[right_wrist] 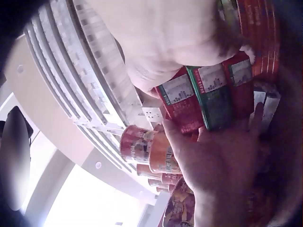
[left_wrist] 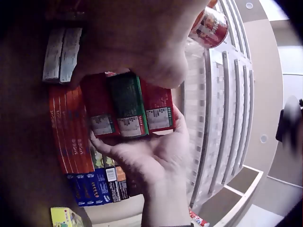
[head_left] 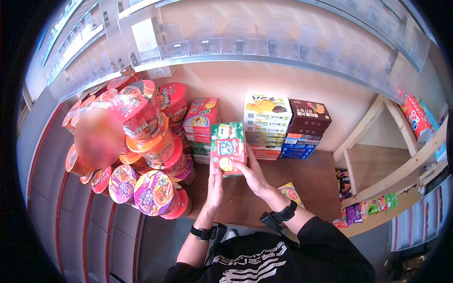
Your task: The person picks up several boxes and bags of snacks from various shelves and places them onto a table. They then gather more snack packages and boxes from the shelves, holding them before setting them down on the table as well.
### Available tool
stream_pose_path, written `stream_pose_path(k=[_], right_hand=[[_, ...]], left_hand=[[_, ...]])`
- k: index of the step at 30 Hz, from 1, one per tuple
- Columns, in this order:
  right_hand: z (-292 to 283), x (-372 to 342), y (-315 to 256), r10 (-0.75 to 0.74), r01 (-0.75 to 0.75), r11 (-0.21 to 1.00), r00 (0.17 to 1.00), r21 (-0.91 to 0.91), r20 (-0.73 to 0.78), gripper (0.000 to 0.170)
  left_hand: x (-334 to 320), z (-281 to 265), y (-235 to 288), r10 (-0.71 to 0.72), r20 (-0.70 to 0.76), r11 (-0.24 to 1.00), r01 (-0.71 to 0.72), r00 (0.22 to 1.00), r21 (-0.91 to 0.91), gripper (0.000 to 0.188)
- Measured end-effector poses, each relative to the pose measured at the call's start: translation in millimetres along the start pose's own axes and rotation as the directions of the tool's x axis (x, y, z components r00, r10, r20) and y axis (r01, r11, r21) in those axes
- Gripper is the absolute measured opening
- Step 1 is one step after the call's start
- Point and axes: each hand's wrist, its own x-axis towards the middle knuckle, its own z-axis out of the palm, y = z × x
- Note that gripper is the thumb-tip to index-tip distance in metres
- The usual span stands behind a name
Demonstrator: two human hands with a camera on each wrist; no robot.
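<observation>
Both hands hold a small stack of snack boxes (head_left: 227,141) between them over the brown table. Red and green with cartoon print shows on the top face, and the wrist views show red, green and red box ends (left_wrist: 129,101) side by side. My left hand (head_left: 215,188) grips the near left side of the stack. The right hand (head_left: 255,174) grips the right side, its thumb lying over the top face. Just behind stands a pile of red and green boxes (head_left: 201,118), partly hidden by the held ones.
Instant noodle tubs (head_left: 153,193) are piled at the left. White biscuit boxes (head_left: 266,111) and dark brown boxes (head_left: 309,115) stand stacked along the wall. A yellow box (head_left: 291,192) lies by the right forearm. Clear-fronted shelves (head_left: 240,47) hang above; a wooden rack (head_left: 377,155) stands right.
</observation>
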Motion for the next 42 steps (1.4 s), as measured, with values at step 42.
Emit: stream_pose_path(k=[42], right_hand=[[7,-15,-9,-0.242,0.175,0.697,0.97,-0.695,0.001,0.105]], left_hand=[[11,5,-16,-0.133,0.013,0.763,0.111,0.991,-0.637,0.062]])
